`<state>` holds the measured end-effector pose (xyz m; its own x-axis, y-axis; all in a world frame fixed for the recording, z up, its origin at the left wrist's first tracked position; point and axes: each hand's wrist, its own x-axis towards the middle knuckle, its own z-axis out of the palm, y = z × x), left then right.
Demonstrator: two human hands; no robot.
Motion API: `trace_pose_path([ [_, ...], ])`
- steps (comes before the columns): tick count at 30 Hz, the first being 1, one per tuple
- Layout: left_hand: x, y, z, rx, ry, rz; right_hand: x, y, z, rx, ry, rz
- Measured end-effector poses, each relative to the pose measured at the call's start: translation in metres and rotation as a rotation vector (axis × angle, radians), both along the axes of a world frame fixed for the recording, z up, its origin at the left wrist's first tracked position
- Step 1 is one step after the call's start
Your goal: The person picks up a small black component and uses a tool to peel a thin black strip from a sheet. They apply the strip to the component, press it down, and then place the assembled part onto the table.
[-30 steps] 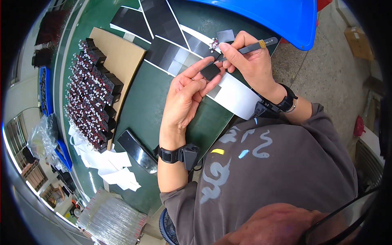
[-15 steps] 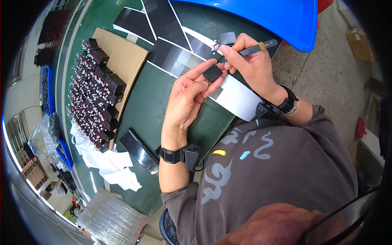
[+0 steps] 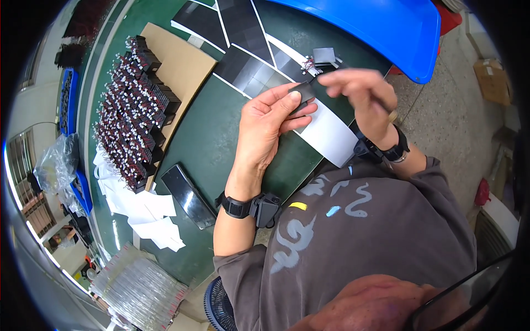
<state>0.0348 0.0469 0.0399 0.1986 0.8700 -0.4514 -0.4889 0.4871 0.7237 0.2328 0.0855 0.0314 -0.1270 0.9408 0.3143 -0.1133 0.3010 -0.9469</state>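
My left hand [image 3: 270,113] pinches a small flat dark square piece [image 3: 302,94] between thumb and fingers, above a white-backed strip [image 3: 326,132]. To its right, my right hand [image 3: 361,94] is smeared by motion. A dark streak with a yellowish end, the tweezers [image 3: 382,105], shows along its palm. Just beyond the hands lies a grey-topped flat square piece [image 3: 324,55] with thin dark red wires and white connectors [image 3: 309,67] beside it. Sheets of dark square pads on white backing [image 3: 243,71] lie beyond my left hand.
Rows of black pieces with wires and white connectors [image 3: 135,110] fill a cardboard sheet [image 3: 190,60] at left. Nearer are a phone [image 3: 187,196], white papers [image 3: 149,218] and a bundle of clear strips [image 3: 138,289]. A blue tray [image 3: 381,27] overhangs the green table's [image 3: 221,143] far right.
My right hand has drawn away from the dark piece to the right, its tweezers turned back into the palm. My left thumb has moved onto the piece.
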Motion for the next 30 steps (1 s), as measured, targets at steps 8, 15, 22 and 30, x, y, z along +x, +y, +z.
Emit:
trace_pose_path([
  [8,0.0,-0.001,0.021,0.033,0.098,-0.114,0.014,0.022,0.015,0.636,-0.582,0.327],
  [15,-0.012,-0.004,0.031,0.088,0.124,0.03,0.022,0.05,0.021,0.723,-0.796,0.054],
  [22,-0.025,-0.013,0.013,0.152,0.18,0.062,0.009,0.007,0.013,0.124,-0.098,0.2],
  [30,-0.036,-0.02,-0.027,0.127,0.128,0.001,-0.025,-0.022,-0.009,-0.331,-0.428,0.473],
])
